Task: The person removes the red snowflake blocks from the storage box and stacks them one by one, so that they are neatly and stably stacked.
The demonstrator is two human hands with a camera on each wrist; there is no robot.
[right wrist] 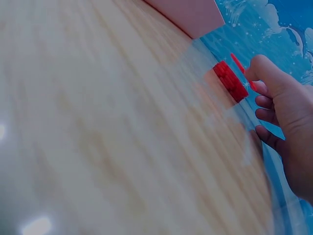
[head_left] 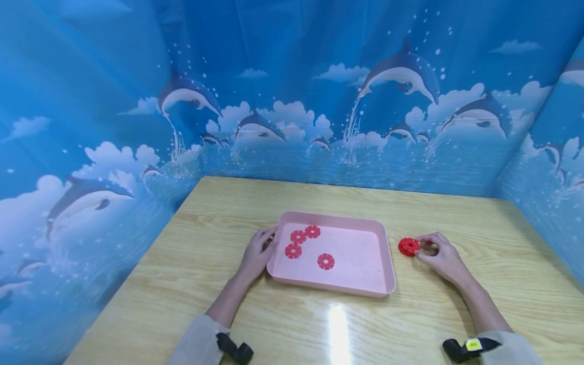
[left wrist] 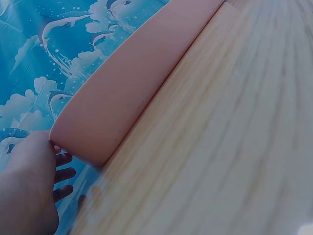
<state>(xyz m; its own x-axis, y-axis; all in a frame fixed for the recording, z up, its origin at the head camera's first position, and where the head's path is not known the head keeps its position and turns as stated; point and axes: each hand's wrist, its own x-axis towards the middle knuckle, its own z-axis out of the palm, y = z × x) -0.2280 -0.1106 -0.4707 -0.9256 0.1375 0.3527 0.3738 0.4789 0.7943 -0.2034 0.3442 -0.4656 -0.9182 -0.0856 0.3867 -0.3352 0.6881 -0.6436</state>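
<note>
Head view shows your left hand [head_left: 255,253] at the left rim of the pink tray [head_left: 358,248], thumb over the edge, other fingers loosely bent outside it. Your right hand [head_left: 440,256] is beyond the tray, toward the right edge of the counter [head_left: 456,218]; thumb and forefinger, nearly closed, pinch one red disc [right wrist: 238,63], tilted just above the stack [right wrist: 230,81], remaining fingers curled loosely. Four loose discs [head_left: 326,261] lie in the tray, three near its far left corner, one by the near edge. Each disc looks light, thin and stiff, probably smooth plastic that could slip; take it by the notched rim, from opposite faces, without squeezing hard.
</note>
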